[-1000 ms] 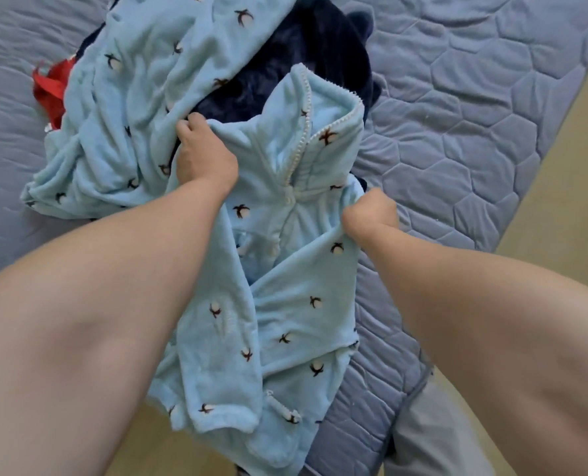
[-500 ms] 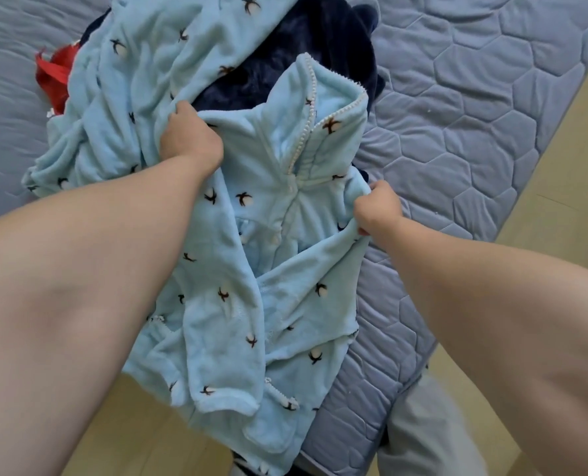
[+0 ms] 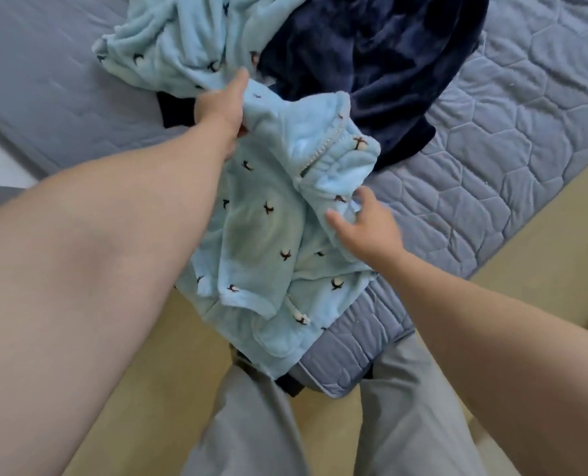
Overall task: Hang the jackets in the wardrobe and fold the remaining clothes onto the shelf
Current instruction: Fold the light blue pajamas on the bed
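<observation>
A light blue fleece jacket (image 3: 261,235) with small dark bird prints hangs over the near corner of the bed. My left hand (image 3: 222,109) grips its left shoulder, thumb on top of the fabric. My right hand (image 3: 366,228) is spread with relaxed fingers, touching the jacket's right side just below the collar (image 3: 333,149). A second light blue printed garment (image 3: 179,46) lies crumpled further back. Beside it lies a dark navy fleece garment (image 3: 364,53).
The clothes lie on a grey-blue quilted mattress (image 3: 512,139) whose corner points toward me. Beige floor (image 3: 546,290) runs along the right and below. My legs in grey trousers (image 3: 402,417) stand against the bed corner.
My right hand has let go of the jacket's right shoulder and opened. The jacket has sagged and bunched. The view has shifted, so the red item at the left is out of frame.
</observation>
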